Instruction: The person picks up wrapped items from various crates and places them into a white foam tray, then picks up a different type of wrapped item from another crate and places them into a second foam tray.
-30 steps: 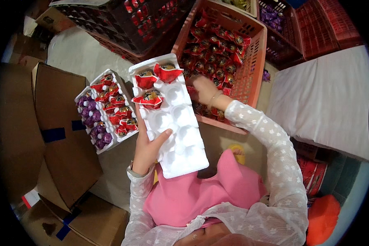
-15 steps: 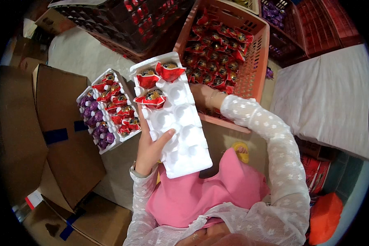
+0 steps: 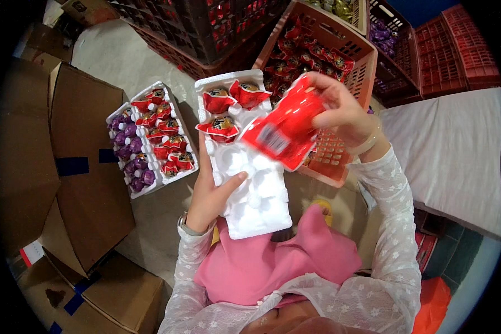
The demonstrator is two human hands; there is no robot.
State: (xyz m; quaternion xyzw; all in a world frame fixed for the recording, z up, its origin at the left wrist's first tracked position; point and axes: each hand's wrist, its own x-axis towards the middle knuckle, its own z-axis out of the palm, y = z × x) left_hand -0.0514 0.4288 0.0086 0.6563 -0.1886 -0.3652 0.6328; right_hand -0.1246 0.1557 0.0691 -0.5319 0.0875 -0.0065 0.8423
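Centrally, held red packet, pale label, too blurred to read

Floor offered passage on the left, between the brown carton and the foam tray. Far, the dark crate walled the way; right, the red packet partly blocked the orange crate.

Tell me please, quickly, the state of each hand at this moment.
Left hand: closed, holding the white foam tray.
Right hand: closed, holding a shiny red packet.
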